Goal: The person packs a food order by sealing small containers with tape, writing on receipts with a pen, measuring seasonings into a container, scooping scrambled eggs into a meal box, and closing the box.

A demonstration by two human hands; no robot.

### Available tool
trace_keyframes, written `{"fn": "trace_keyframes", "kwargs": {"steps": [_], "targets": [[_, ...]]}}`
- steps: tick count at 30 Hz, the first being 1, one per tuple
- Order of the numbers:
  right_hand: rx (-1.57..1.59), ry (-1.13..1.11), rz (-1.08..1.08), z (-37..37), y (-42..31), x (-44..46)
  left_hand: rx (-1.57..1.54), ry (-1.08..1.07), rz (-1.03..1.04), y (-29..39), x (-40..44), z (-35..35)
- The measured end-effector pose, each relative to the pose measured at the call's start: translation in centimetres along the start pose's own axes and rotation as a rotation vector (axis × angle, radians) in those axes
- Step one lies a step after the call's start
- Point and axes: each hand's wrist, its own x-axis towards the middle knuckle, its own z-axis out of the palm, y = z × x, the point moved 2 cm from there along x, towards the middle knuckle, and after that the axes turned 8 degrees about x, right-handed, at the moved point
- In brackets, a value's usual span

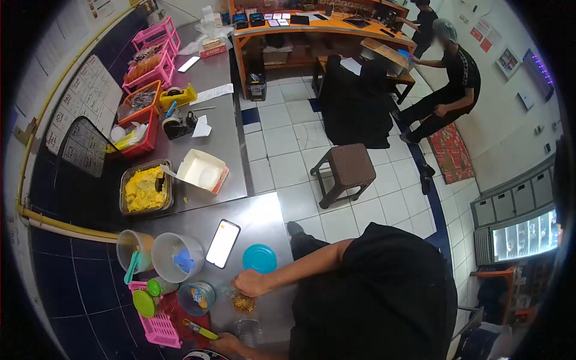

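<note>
Crumbs [243,303]: loose on table [180,225], beside jar [196,299]; judged finely broken, pile uncontained | Left hand [226,344]: grasping green tool [201,329], apart from pile | Right hand [251,282]: fingers curled at pile, grip contents cannot be told | Lid [260,258]: flat, beside right wrist

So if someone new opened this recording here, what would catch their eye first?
Probably the vivid yellow food, heaped in a clear-sided container on the counter at the left of the picture. Next come the bright-screened phone and, beside it, the round blue lid, both lying on the metal worktop near the person's right hand. Away from the worktop, the brown stool stands out against the white floor tiles.
</note>
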Motion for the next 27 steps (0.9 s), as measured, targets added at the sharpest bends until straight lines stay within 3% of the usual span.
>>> {"fn": "trace_keyframes", "kwargs": {"steps": [4,15,20,22,25,27], "targets": [[0.052,-0.046,-0.03,-1.4,0.0,-1.2,-0.031,0.051,0.043,-1.6,-1.9,-0.4],[0.159,-0.139,0.039,-0.2,1.9,-1.7,-0.268,-0.204,0.052,6.5,-9.2,-17.9],[0.258,-0.367,0.092,2.7,4.7,-0.9,-0.305,-0.19,0.104,9.6,-9.3,-22.5],[0.28,-0.371,0.098,3.1,5.0,-0.9,-0.309,-0.159,0.14,9.9,-9.5,-22.2],[0.238,-0.267,0.04,2.1,4.1,-1.1,-0.2,-0.088,0.26,7.2,-9.3,-14.4],[0.223,-0.29,0.003,0.2,3.0,-1.4,-0.399,0.101,0.353,8.3,-10.7,-12.7]]}}
